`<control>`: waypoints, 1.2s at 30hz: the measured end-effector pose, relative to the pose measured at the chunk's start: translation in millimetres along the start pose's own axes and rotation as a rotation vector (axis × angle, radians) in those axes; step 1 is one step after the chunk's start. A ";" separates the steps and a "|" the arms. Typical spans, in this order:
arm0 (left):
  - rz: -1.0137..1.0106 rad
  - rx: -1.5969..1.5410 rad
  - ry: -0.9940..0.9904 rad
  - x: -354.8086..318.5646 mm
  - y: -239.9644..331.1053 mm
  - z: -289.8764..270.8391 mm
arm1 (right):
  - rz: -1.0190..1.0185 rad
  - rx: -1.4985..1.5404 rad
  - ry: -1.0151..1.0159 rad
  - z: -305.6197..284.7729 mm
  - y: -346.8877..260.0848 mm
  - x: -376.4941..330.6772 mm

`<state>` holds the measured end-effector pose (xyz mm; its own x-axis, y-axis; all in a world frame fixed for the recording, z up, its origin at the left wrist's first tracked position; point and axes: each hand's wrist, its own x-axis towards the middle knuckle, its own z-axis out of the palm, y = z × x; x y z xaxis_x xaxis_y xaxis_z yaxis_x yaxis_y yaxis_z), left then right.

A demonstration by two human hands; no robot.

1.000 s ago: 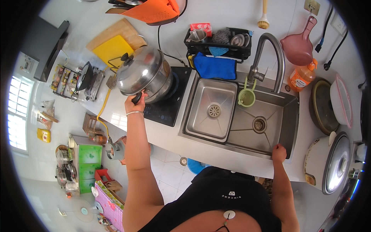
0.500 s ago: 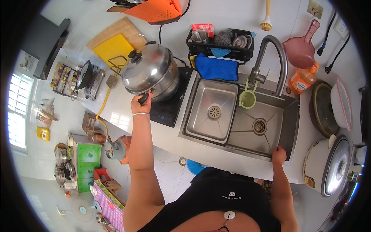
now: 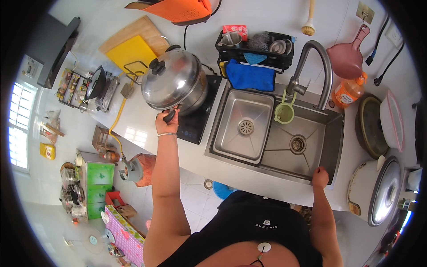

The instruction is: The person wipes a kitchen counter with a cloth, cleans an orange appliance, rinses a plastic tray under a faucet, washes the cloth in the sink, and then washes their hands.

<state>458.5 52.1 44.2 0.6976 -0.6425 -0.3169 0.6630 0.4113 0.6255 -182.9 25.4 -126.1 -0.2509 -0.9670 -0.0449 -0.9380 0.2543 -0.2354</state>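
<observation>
A large lidded steel pot stands on the black cooktop, its left side reaching past the cooktop's edge over the counter. My left hand is closed around the pot's near black side handle. The shiny domed lid with a black knob is on the pot. At the front right of the double sink, my right hand rests on the rim with its fingers curled in; nothing shows in it. A green strainer hangs from the grey faucet over the right basin.
Behind the sink stands a black rack with a blue cloth over its front. A yellow cutting board leans behind the pot. To the right are an orange bottle, basins and a white lidded cooker.
My left hand and the pot have shifted slightly to the right. My right hand stays on the sink's front rim.
</observation>
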 end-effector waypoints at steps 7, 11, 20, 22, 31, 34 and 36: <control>0.045 0.020 -0.049 -37.5 -6.0 17.0 | 0.015 -0.024 -0.011 2.0 -0.8 -0.6; -0.141 -0.040 -0.028 -49.8 -26.7 -0.9 | 0.033 0.010 -0.029 -1.8 -1.2 -2.9; -0.415 0.797 -0.590 -181.3 -194.0 3.0 | -0.042 -0.022 -0.004 2.2 3.5 0.5; -0.354 0.848 -0.905 -217.0 -209.5 30.2 | -0.063 -0.007 0.017 4.9 5.5 1.1; 0.347 2.003 -1.278 -301.0 -268.6 47.0 | -0.074 0.075 -0.101 -4.6 7.5 -0.7; 0.213 1.893 -1.080 -324.2 -246.7 57.3 | -0.135 0.103 -0.113 -0.7 10.7 -0.3; 0.082 1.593 -1.058 -337.7 -227.5 61.5 | -0.166 0.122 -0.140 0.0 13.9 -4.7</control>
<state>55.4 135.8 52.8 -0.1240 -0.9822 -0.1411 -0.6141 -0.0357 0.7884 -194.7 33.4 -129.2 -0.0520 -0.9904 -0.1279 -0.9256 0.0959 -0.3662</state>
